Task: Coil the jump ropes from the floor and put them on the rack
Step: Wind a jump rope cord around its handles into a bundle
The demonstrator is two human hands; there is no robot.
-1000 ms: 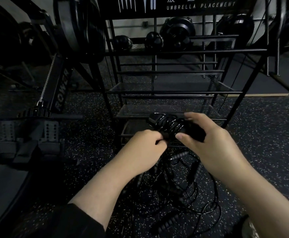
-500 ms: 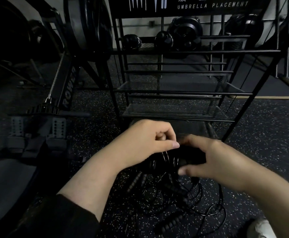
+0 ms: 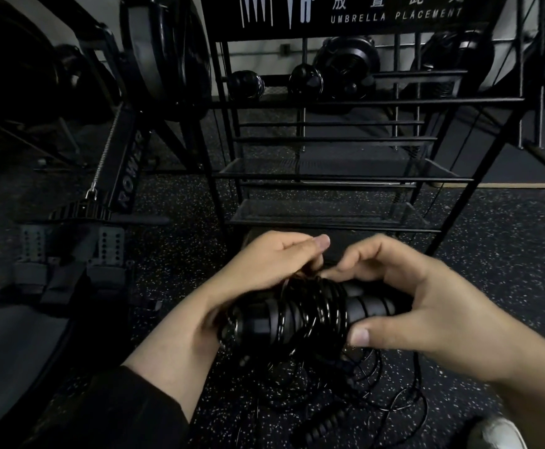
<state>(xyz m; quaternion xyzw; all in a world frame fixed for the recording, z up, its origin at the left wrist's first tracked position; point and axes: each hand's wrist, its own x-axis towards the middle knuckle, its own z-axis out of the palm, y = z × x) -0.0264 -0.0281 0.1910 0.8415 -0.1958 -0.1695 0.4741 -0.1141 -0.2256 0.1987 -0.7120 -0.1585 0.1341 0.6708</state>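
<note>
- Gripping the jump rope handles (image 3: 300, 315) sideways, our right hand (image 3: 426, 306) clasps their right end; our left hand (image 3: 274, 264) pinches cord above the wraps.
- Below the bundle, loose ropes (image 3: 345, 393) lie on the floor (image 3: 507, 254).
- Beyond the bundle, the rack (image 3: 329, 218) faces us.

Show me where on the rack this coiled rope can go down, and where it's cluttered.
The two mesh shelves of the rack just beyond the hands look bare, the lower one bordered by the front rail. The floor under the coiled rope held by the left hand and right hand is crowded with loose ropes.
</note>
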